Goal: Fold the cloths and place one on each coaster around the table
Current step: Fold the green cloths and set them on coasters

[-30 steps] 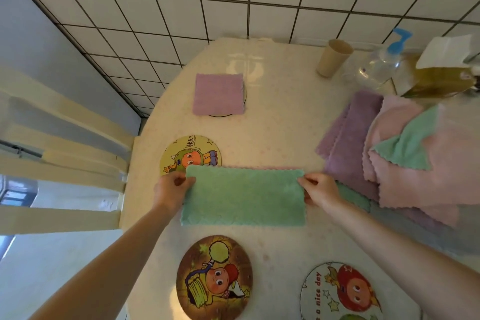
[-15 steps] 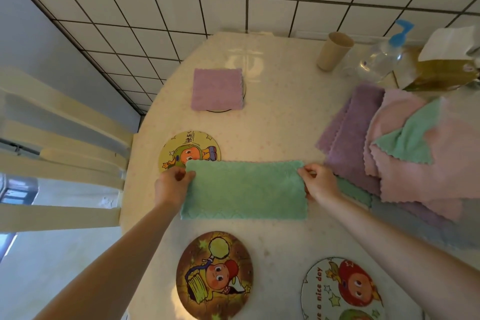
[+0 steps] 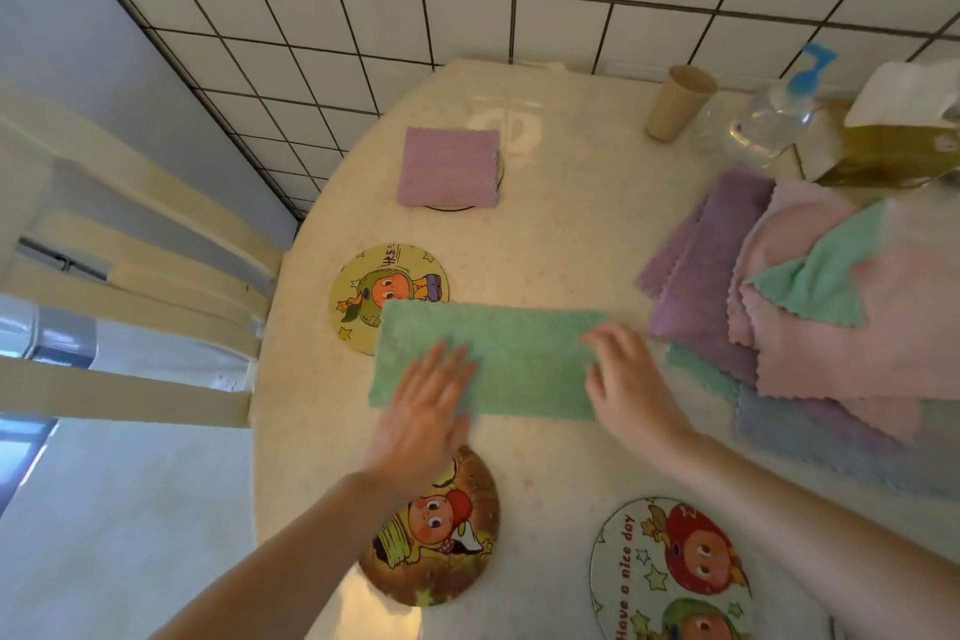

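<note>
A green cloth (image 3: 511, 353), folded into a long strip, lies flat on the cream table (image 3: 571, 234). My left hand (image 3: 423, 413) rests flat on its near left part, fingers spread. My right hand (image 3: 626, 379) lies open on its right end. The cloth's left corner overlaps a yellow cartoon coaster (image 3: 382, 288). A brown coaster (image 3: 441, 535) sits under my left wrist, and a white "Have a nice day" coaster (image 3: 670, 572) lies at the near right. A folded purple cloth (image 3: 449, 166) covers a far coaster (image 3: 457, 207).
A pile of unfolded purple, pink, green and blue cloths (image 3: 831, 317) fills the right side. At the back right stand a beige cup (image 3: 678, 101), a clear pump bottle (image 3: 774, 120) and a tissue box (image 3: 898, 146). A chair (image 3: 130, 276) stands at the left.
Both hands let go of the green cloth's ends and now lie flat on top of it with open fingers. The cloth stays folded in the same place.
</note>
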